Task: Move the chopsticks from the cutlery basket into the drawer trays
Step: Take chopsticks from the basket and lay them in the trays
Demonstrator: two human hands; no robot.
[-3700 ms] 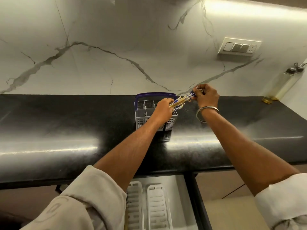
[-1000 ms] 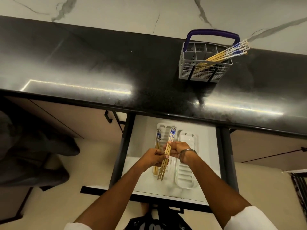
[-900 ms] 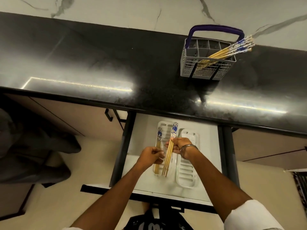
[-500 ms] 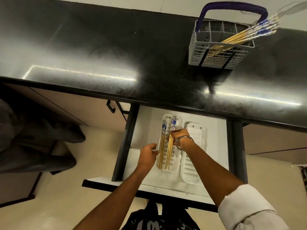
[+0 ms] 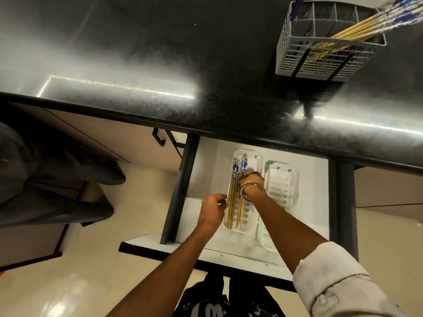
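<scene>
**Mostly placed, with more chopsticks waiting up on the counter**

Head view: the drawer [image 5: 315, 202] stood pulled out below the counter [image 5: 160, 65], and two white slotted trays lay side by side in it. The left tray [image 5: 248, 216] held a small bundle of chopsticks [image 5: 233, 197], their long axis running front to back along the tray, blue-patterned ends pointing away from the person and plain tips toward them.

The right hand [image 5: 251, 181], a metal bangle [image 5: 251, 192] at its wrist, sat over the right edge of that bundle with fingers curled. It seemed to pinch or steady the chopsticks there, though the fingertips were hidden, so I cannot tell how firm its grip was. The left hand [image 5: 214, 205] hovered just beside the tray's left rim, fingers loosely curled, holding nothing.

The right tray [image 5: 280, 186] showed no chopsticks on the part in view.

The remaining chopsticks [image 5: 357, 30] leaned in the cutlery basket [image 5: 320, 58] on the counter, far up and to the right of both hands, patterned ends tilted up toward the right. By my judgement the right hand was the nearer one for the next reach, and the grip would need to meet those sticks along their slant rather than straight down.
</scene>
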